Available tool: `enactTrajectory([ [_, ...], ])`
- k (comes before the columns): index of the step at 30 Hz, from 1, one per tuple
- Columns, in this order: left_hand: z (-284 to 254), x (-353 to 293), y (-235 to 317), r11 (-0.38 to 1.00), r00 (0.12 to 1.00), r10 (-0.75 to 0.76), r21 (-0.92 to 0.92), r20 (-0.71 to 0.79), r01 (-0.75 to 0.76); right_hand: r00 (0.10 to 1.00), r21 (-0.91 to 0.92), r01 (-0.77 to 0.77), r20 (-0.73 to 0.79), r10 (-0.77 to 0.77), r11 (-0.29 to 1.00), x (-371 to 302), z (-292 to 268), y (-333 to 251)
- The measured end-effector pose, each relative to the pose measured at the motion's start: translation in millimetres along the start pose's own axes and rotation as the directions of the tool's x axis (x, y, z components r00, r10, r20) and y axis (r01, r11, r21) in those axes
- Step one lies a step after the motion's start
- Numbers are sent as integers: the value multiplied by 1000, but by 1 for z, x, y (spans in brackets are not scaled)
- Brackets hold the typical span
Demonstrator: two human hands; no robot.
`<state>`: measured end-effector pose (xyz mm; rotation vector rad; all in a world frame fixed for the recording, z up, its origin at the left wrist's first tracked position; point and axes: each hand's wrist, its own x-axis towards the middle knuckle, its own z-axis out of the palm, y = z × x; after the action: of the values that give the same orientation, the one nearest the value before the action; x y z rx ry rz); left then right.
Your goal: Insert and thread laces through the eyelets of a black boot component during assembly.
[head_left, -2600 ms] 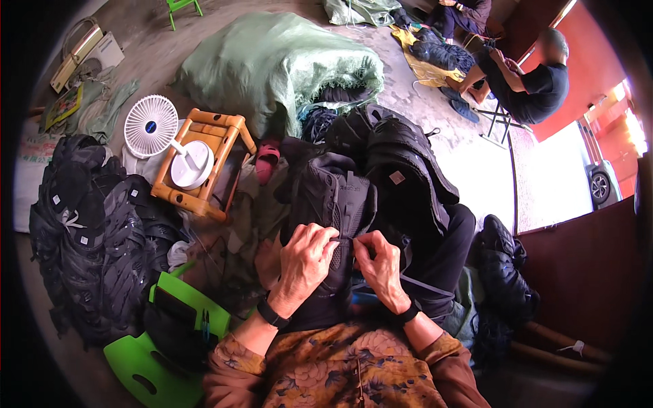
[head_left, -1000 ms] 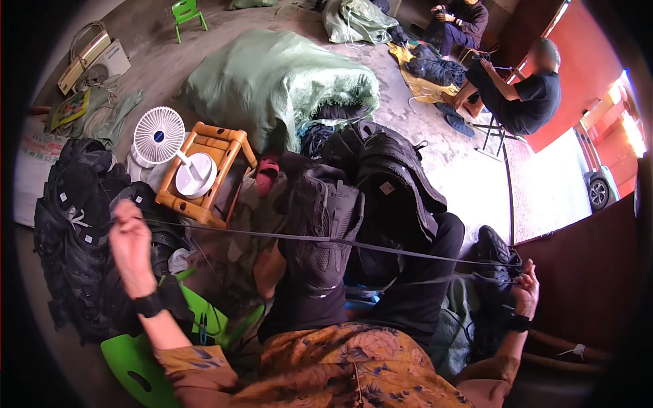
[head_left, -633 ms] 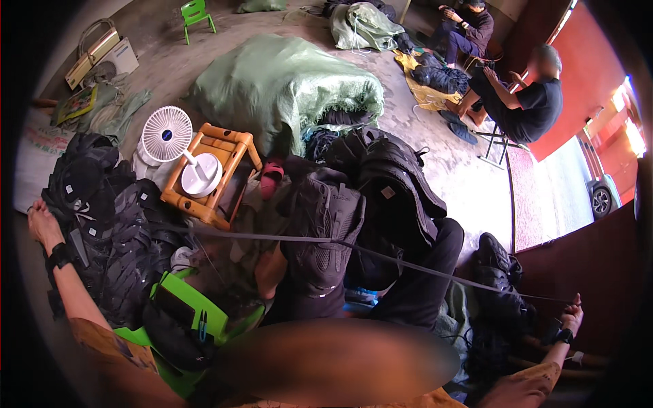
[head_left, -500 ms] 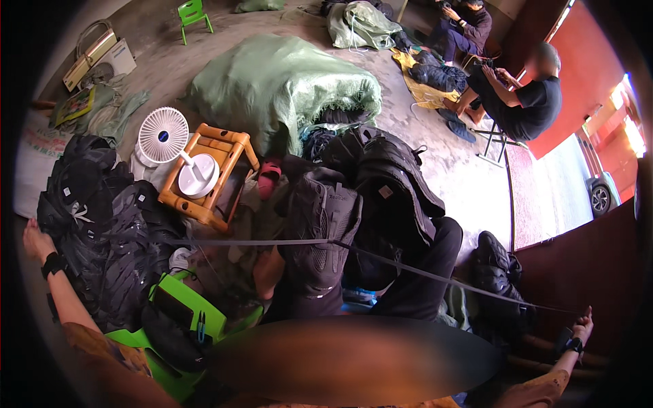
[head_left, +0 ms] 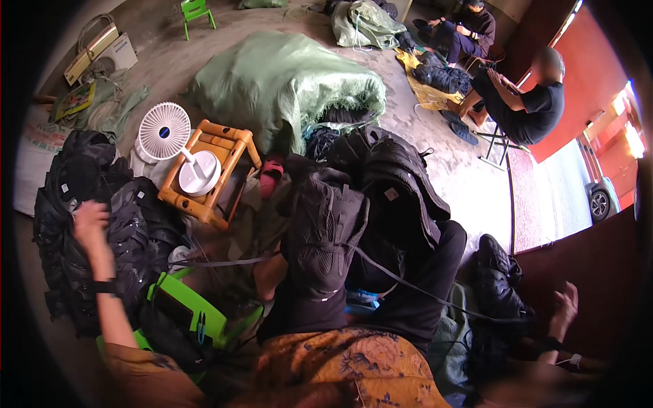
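Note:
A dark strap (head_left: 408, 280) crosses a stack of black mesh pieces that look like shoe uppers (head_left: 325, 234), which lies on my lap. The strap sags, its ends running off to both sides. My left hand (head_left: 90, 223), smeared by motion, is raised over a heap of similar black pieces (head_left: 115, 258) and apart from the strap's visible left part. At the right, my right hand (head_left: 564, 307) has its fingers stretched out and seems free of the strap, whose end trails below and left of it. More black pieces (head_left: 401, 194) lie just beyond my lap.
A white fan (head_left: 164, 130) stands on a bamboo stool (head_left: 231, 153). Thread snips (head_left: 201, 326) lie on a green chair (head_left: 180, 299) by my left arm. A large pale green sack (head_left: 272, 85) sits ahead. Two people sit at the far right beside an open doorway.
The strap, stretched taut before, is now slack. Both hands have come inward from their wide spread; the right one has let go. My patterned clothing now shows at the bottom.

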<state>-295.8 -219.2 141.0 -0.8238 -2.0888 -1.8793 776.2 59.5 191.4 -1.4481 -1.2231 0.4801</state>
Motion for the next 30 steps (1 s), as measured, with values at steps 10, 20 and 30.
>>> enactTrajectory([
  [10,258,-262,124,982,714,138,-190,686,-7,348,13,862,712,-610,506,-210,395,-158],
  [20,260,-277,132,928,697,314,-53,644,-369,536,12,-234,836,118,972,-255,452,-121],
  [30,254,-283,134,919,692,335,-58,639,-391,528,-31,-326,823,210,945,-260,464,-113],
])
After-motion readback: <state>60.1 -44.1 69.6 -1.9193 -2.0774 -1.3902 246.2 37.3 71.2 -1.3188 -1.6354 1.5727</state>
